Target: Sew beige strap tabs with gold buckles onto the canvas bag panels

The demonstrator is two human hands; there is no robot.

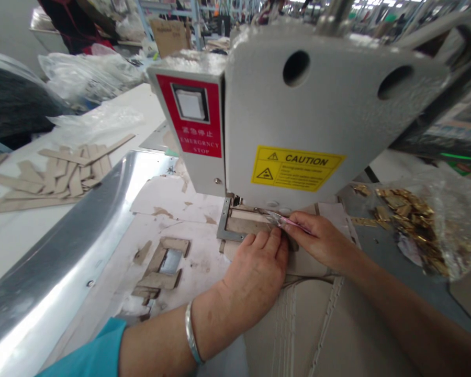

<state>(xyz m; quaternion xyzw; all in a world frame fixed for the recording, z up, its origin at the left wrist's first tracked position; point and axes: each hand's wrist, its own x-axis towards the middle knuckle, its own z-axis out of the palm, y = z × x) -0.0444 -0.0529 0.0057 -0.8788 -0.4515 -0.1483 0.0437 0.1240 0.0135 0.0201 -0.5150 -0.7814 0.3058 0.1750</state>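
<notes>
My left hand (259,264), a silver bangle on its wrist, has its fingers bent and pressed together on a beige fabric piece (245,225) at the sewing machine's clamp. Its fingertips partly hide the cloth. Closed around small pink-handled scissors (278,219) is my right hand (317,238), just right of the left fingers. The scissors' metal blades point left, over the fabric below the machine head. An L-shaped metal clamp frame (223,228) borders the fabric on its left. More stitched beige fabric (306,319) spreads below both hands.
The grey machine head (337,115) stands close above my hands, with an emergency stop box (192,136) at its left. Beige strips (63,175) lie piled on the left table. A plastic bag of gold-coloured metal pieces (412,214) is at right. Taped scraps (163,280) form a guide.
</notes>
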